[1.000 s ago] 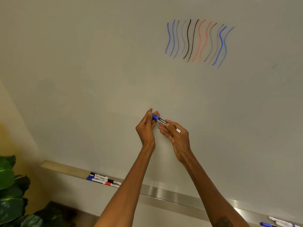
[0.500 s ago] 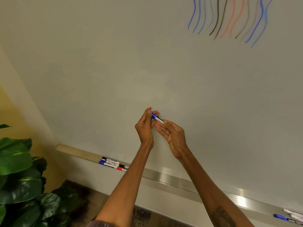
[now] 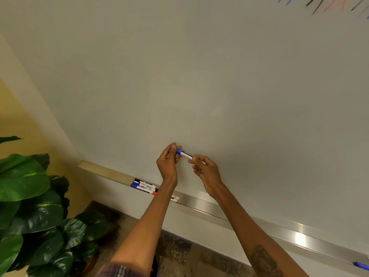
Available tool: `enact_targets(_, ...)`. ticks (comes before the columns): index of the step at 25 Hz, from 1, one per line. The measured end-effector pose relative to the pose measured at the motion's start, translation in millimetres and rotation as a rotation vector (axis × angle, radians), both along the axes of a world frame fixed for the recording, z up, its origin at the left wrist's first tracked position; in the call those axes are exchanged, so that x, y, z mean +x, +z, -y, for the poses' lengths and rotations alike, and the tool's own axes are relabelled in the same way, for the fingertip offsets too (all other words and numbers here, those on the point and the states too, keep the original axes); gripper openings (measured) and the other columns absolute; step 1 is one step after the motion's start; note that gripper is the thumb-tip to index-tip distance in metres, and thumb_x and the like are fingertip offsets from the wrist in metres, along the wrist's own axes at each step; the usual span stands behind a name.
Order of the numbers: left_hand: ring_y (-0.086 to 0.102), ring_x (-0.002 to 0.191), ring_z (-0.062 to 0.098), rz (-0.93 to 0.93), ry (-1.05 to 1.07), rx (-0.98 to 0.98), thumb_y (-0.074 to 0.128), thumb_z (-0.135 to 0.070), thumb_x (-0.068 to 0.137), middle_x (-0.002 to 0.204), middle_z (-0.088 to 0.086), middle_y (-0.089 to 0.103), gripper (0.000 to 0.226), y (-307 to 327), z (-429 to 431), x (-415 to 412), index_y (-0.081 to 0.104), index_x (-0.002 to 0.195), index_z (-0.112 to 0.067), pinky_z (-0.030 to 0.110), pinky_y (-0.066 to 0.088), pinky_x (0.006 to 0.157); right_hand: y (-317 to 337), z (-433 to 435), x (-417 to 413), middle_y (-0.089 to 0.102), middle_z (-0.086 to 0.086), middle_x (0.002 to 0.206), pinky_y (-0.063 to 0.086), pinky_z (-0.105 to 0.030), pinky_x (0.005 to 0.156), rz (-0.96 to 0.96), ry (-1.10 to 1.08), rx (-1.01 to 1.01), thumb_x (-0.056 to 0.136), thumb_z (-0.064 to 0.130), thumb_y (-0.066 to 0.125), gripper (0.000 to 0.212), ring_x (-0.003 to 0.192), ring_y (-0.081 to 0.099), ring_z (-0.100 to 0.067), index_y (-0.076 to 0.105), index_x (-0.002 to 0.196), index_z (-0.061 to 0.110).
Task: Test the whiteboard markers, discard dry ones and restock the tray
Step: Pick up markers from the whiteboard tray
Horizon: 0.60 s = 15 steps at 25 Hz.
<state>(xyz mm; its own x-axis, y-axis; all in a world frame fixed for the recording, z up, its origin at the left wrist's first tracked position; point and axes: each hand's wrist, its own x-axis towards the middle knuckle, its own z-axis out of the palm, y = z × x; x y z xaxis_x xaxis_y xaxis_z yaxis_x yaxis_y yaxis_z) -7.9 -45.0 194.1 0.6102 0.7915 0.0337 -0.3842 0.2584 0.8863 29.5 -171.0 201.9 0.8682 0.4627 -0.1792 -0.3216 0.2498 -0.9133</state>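
Observation:
I hold a blue-capped white marker in front of the whiteboard. My left hand pinches its blue cap end. My right hand grips the white barrel. Below, the metal tray carries a group of markers at its left end, with blue, black and red caps. Another blue marker lies on the tray at the far right edge.
Wavy blue, black and red test strokes show at the board's top right corner. A large leafy plant stands at lower left against a yellow wall. Patterned carpet lies below the tray.
The view has swung down and left, so the test strokes slid to the top right. Both hands keep hold of the blue marker and have dropped closer to the tray.

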Motion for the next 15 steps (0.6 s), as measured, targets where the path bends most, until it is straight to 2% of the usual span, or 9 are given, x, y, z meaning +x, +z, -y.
enact_targets(4, 0.073, 0.096, 0.028, -0.069, 0.090, -0.119, 0.065, -0.016, 0.094, 0.102, 0.016, 0.075, 0.027, -44, -26, -6, 0.067, 0.118, -0.005, 0.033, 0.060, 0.085, -44, -15, 4, 0.069, -0.010, 0.091, 0.057, -0.019, 0.074, -0.137, -0.065, -0.001, 0.088, -0.001, 0.066, 0.010, 0.081, 0.064, -0.018, 0.072, 0.095, 0.005)
enact_targets(7, 0.073, 0.097, 0.031, -0.128, 0.124, -0.194, 0.067, -0.014, 0.093, 0.100, 0.017, 0.075, 0.021, -74, -38, -10, 0.062, 0.112, -0.006, 0.032, 0.061, 0.082, -73, -24, 4, 0.069, -0.012, 0.094, 0.059, -0.021, 0.076, -0.270, -0.101, 0.004, 0.089, -0.005, 0.063, 0.011, 0.088, 0.068, -0.024, 0.070, 0.095, 0.000)
enact_targets(10, 0.072, 0.097, 0.031, -0.214, 0.155, -0.268, 0.068, -0.011, 0.092, 0.102, 0.019, 0.074, 0.015, -100, -47, -13, 0.060, 0.105, -0.008, 0.028, 0.061, 0.079, -100, -29, 2, 0.070, -0.016, 0.094, 0.060, -0.025, 0.077, -0.312, -0.111, -0.009, 0.088, -0.006, 0.064, 0.009, 0.091, 0.069, -0.029, 0.069, 0.094, -0.001)
enact_targets(13, 0.072, 0.092, 0.028, -0.344, 0.149, -0.253, 0.069, -0.013, 0.091, 0.104, 0.020, 0.073, 0.010, -124, -58, -16, 0.063, 0.100, -0.009, 0.021, 0.060, 0.071, -126, -32, 3, 0.070, -0.018, 0.097, 0.060, -0.025, 0.078, -0.334, -0.129, -0.059, 0.086, -0.006, 0.067, 0.009, 0.094, 0.069, -0.031, 0.069, 0.094, -0.001)
enact_targets(15, 0.072, 0.093, 0.030, -0.412, 0.119, -0.204, 0.065, -0.015, 0.094, 0.107, 0.019, 0.071, 0.006, -141, -64, -17, 0.066, 0.097, -0.009, 0.017, 0.058, 0.067, -142, -35, 5, 0.071, -0.018, 0.097, 0.059, -0.030, 0.085, -0.336, -0.144, -0.130, 0.084, -0.006, 0.069, 0.011, 0.094, 0.069, -0.031, 0.071, 0.092, 0.001)
